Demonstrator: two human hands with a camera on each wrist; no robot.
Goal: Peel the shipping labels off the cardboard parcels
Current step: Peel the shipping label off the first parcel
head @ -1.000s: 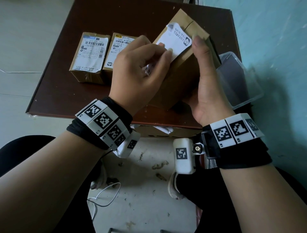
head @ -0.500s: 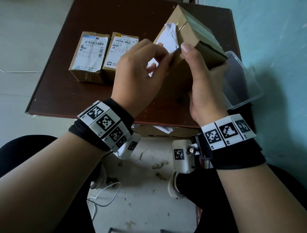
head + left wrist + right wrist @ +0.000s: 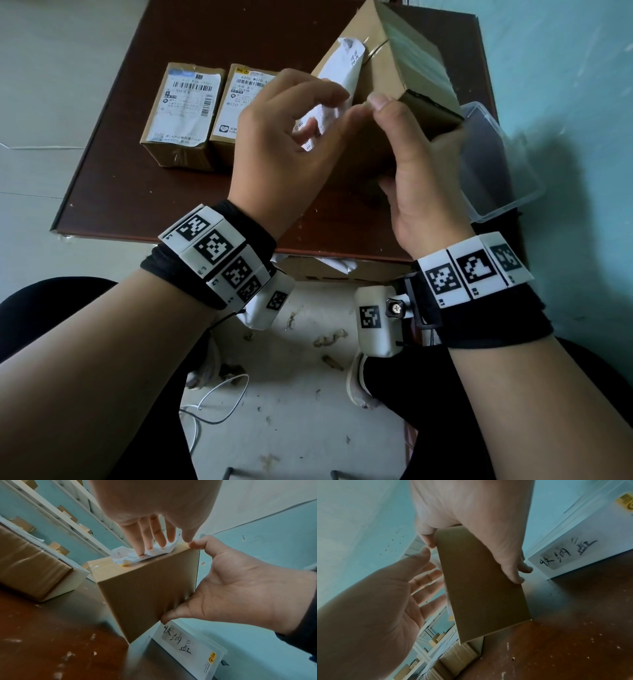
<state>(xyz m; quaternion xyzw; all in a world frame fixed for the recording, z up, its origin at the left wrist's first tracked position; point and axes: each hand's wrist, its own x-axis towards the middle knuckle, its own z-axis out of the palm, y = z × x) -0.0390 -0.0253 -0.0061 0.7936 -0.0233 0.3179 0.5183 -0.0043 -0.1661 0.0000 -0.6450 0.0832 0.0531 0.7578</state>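
Note:
A brown cardboard parcel [image 3: 376,78] stands tilted on one edge on the table. My right hand [image 3: 411,164] grips it, thumb on its near top corner and fingers round the far side. Its white shipping label [image 3: 344,65] is partly peeled and crumpled, its top end curling free. My left hand [image 3: 308,102] lies on the label. In the left wrist view its fingers [image 3: 147,536] press straight onto the crumpled label [image 3: 120,555], the thumb beside my right thumb. The right wrist view shows the parcel's bare face [image 3: 481,581] and my left palm [image 3: 376,601] open beside it.
Two smaller parcels [image 3: 181,102] [image 3: 236,102] with labels on lie side by side at the left of the dark brown table [image 3: 137,192]. A clear plastic bin [image 3: 496,164] hangs past the table's right edge. A box with paper scraps [image 3: 329,267] sits under the near edge.
My right hand has tipped the parcel further up, its end face turning toward me. The label has come further off and crumpled, and my left fingers have loosened from their pinch.

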